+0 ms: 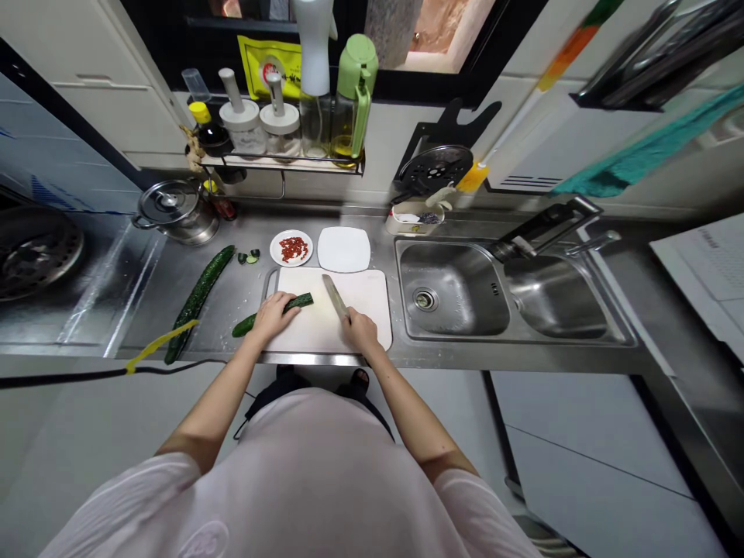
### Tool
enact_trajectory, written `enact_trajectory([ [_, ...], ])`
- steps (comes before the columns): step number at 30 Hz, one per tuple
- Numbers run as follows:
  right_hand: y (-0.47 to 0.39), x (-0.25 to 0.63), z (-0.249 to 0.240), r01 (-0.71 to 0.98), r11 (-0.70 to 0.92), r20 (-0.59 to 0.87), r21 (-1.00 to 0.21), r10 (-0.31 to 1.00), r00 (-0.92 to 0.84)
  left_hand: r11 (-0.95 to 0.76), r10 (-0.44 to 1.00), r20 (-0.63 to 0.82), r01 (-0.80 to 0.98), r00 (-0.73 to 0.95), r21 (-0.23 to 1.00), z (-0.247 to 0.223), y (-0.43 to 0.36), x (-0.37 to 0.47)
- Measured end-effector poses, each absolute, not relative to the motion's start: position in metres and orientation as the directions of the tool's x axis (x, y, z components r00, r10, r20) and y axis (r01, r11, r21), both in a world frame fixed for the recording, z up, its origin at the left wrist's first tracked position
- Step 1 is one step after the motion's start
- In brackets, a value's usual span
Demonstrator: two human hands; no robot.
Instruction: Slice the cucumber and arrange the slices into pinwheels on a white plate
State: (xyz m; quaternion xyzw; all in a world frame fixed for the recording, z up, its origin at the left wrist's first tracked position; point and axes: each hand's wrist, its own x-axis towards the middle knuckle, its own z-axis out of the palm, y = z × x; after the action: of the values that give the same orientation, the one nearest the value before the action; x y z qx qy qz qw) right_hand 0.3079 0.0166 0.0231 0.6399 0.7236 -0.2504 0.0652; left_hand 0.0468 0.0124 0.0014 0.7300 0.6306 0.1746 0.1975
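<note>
My left hand (272, 316) is closed over a dark green cucumber (301, 301), pressing it onto the white cutting board (360, 310). The cucumber's cut end points right, and its other end sticks out past the board's left edge. A kitchen knife (335, 296) is gripped in my right hand (359, 329), its blade pointing up and left over the board, apart from the cucumber. Behind the board lie an empty white square plate (343, 249) and a small white plate (279, 258) with chopped red pieces (294, 249).
A second long cucumber (203, 291) lies left of the board, near small cut cucumber ends (249, 257). A lidded steel pot (177, 211) stands at the back left. To the right is a double sink (453, 335). A cable (70, 380) crosses at front left.
</note>
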Motion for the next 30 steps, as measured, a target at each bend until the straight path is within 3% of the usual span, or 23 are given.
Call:
enact_trajectory([
  [9, 0.016, 0.284, 0.037, 0.946, 0.118, -0.391, -0.302, 0.889, -0.236, -0.247, 0.965, 0.065, 0.797, 0.254, 0.551, 0.000, 0.031, 0.062],
  [20, 0.010, 0.263, 0.040, 0.944, 0.112, -0.395, -0.310, 0.888, -0.235, -0.177, 0.984, 0.091, 0.805, 0.153, 0.566, -0.023, 0.030, 0.072],
  [30, 0.007, 0.252, 0.039, 0.938, 0.117, -0.388, -0.327, 0.888, -0.246, -0.271, 0.960, 0.212, 0.811, 0.184, 0.518, -0.029, 0.030, 0.071],
])
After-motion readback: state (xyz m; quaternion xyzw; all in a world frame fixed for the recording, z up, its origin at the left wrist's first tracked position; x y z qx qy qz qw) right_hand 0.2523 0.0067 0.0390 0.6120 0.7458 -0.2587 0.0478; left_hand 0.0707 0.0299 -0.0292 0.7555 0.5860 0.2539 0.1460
